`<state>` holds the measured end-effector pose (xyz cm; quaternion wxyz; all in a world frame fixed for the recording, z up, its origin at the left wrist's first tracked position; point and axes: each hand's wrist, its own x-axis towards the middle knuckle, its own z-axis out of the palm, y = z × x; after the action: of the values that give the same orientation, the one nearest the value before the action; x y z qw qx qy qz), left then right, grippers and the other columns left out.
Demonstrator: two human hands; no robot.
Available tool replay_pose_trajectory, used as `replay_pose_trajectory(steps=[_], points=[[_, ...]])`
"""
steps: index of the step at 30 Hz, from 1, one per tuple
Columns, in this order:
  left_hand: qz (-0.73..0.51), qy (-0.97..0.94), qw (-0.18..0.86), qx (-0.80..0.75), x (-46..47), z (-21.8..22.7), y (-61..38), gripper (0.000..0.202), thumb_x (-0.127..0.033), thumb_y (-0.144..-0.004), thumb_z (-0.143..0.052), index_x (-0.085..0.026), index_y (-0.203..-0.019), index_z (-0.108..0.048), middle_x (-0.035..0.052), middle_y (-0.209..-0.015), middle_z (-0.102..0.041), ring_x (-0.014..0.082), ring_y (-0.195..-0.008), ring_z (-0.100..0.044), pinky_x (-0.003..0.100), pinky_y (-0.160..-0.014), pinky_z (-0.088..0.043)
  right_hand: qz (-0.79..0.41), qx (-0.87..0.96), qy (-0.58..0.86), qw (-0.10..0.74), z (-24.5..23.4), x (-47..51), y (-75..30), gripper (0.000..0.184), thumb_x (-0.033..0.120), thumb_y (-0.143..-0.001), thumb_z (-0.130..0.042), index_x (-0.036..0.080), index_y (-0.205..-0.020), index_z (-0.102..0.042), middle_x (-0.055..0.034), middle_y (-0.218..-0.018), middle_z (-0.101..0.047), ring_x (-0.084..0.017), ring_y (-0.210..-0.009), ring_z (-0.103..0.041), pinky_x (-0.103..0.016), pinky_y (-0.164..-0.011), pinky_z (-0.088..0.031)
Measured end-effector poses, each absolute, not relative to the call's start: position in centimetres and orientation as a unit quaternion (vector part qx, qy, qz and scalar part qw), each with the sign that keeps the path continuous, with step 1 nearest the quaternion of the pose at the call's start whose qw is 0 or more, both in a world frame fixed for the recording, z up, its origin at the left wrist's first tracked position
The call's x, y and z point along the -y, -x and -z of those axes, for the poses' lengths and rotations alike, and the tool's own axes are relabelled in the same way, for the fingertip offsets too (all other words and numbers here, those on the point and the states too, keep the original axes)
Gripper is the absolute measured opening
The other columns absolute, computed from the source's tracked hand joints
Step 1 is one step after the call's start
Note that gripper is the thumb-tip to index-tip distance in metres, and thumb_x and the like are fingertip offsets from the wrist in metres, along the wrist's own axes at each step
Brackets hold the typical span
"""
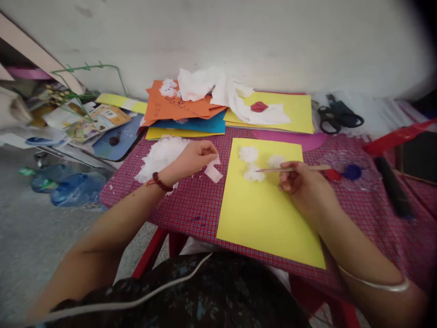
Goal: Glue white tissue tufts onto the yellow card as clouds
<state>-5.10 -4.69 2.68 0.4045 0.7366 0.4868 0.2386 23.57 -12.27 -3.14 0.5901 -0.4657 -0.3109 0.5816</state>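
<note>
A thin wooden stick is gripped in my right hand, its pointed end touching one of the white fluffy clumps. Three such clumps sit on the upper part of a yellow sheet of paper. Over on the left, my left hand pinches a small white paper piece between thumb and fingers. Beside that hand, partly covered by it, lies a heap of white paper pieces.
Orange sheets, crumpled tissue and more yellow sheets are stacked along the wall. Black scissors lie at the back right. Right of the yellow sheet stands a clear plastic tray with red and blue paint. Plastic bottles are on the floor.
</note>
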Motion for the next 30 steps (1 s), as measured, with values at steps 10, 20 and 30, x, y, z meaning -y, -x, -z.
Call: replay_pose_trajectory(steps=[10,20,30], points=[[-0.164,-0.758,0.398,-0.49,4.6,-3.1,5.9,0.027,-0.019,-0.08,-0.057,-0.016,-0.107,-0.059,-0.0056,-0.061,-0.047,0.0077,-0.048,-0.038,0.021,-0.045,-0.029,-0.587,0.316,0.464,0.583,2.6,12.5,-23.3,0.023,0.028,-0.093,-0.051,0.018,-0.083,-0.069,-0.0009,-0.061,-0.059,-0.007,-0.044,-0.049,-0.021,-0.046,-0.043],[-0.192,-0.758,0.364,-0.506,6.9,-3.8,5.0,0.062,-0.018,-0.08,-0.053,-0.011,-0.141,-0.042,-0.0047,-0.061,-0.054,0.0105,-0.051,-0.043,0.023,-0.049,-0.032,-0.564,0.331,0.465,0.596,2.4,12.3,-23.6,0.018,0.032,-0.089,-0.057,0.018,-0.082,-0.066,0.0007,-0.061,-0.059,-0.007,-0.044,-0.049,-0.022,-0.045,-0.042],[-0.122,-0.801,0.287,-0.511,6.5,-2.3,4.2,0.021,-0.027,-0.079,-0.055,-0.016,-0.084,-0.072,0.0023,-0.07,-0.067,0.0116,-0.058,-0.051,0.026,-0.055,-0.035,-0.568,0.323,0.459,0.602,2.1,12.1,-23.6,0.02,0.028,-0.092,-0.052,0.018,-0.079,-0.063,0.0008,-0.057,-0.058,-0.007,-0.041,-0.047,-0.021,-0.042,-0.04]])
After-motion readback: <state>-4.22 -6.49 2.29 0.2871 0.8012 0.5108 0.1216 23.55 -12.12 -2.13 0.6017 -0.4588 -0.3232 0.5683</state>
